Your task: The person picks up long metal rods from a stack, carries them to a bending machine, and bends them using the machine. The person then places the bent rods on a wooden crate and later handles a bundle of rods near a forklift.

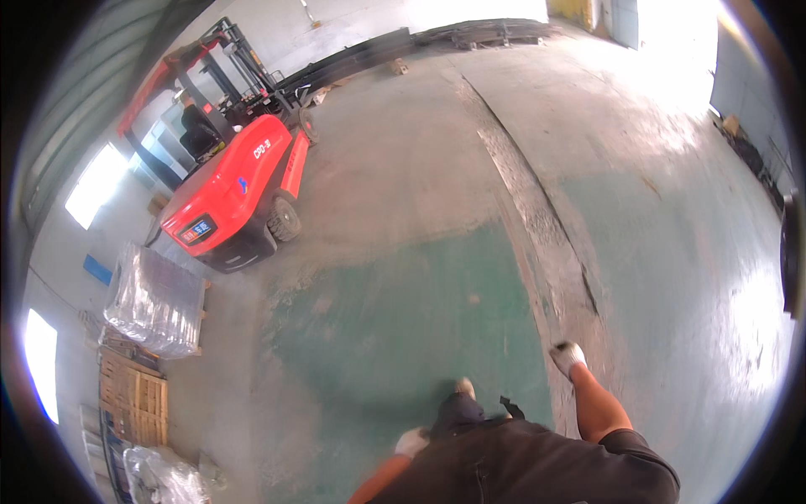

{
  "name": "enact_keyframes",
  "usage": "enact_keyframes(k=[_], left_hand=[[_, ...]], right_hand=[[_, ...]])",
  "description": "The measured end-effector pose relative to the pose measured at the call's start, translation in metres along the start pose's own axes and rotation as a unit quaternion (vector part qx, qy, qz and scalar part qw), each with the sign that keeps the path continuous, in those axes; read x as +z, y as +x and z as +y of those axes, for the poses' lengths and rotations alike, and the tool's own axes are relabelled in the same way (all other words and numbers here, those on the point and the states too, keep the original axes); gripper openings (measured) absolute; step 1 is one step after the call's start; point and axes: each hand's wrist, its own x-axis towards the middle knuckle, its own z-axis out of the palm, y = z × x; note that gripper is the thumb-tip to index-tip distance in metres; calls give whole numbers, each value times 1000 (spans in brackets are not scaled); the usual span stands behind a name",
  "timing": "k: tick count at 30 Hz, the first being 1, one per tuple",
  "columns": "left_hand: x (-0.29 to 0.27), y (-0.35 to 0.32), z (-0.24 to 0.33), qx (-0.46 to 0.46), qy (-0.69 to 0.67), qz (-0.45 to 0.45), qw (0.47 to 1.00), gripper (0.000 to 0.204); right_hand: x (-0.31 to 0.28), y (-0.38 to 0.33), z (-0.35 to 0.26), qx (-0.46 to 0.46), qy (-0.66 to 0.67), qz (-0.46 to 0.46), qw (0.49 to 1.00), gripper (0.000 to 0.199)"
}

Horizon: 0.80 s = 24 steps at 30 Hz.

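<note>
My left hand (412,442), in a white glove, hangs close beside my dark trousers at the lower middle. Its fingers are partly hidden and blurred. Out to the right and a little ahead is my right hand (569,357), also gloved in white with a darker tip. Motion smears its fingers, and I see no object in it. Below it lies the worn floor strip (546,252). A dark strap (511,409) sticks out at the front of my dark top. One light-coloured shoe (465,387) shows on the green floor.
A red forklift (243,181) stands at the far left. Nearer on the left are a plastic-wrapped pallet load (155,302), wooden pallets (134,399) and a clear-wrapped bundle (164,477). Dark long stock (361,55) lines the far wall. A bright doorway (676,50) opens at the far right.
</note>
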Motion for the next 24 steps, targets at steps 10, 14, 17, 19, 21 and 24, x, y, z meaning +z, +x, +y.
enact_keyframes(k=[10,14,17,19,21,24], left_hand=[[-214,347,-20,-30,110,-32,993,33],[-458,461,109,-15,-82,211,974,31],[-596,563,166,33,-237,300,923,35],[-666,621,200,15,-258,311,915,37],[-704,689,202,6,-212,352,912,36],[-700,751,187,17,29,223,974,34]], right_hand=[[-36,347,-222,-21,135,106,985,26],[30,369,-128,-105,-438,-372,811,27],[40,414,-118,-64,-410,-458,786,30],[42,485,-128,-9,-397,-463,793,32],[49,587,-167,4,-375,-424,824,34],[68,782,-264,69,-204,-231,949,33]])
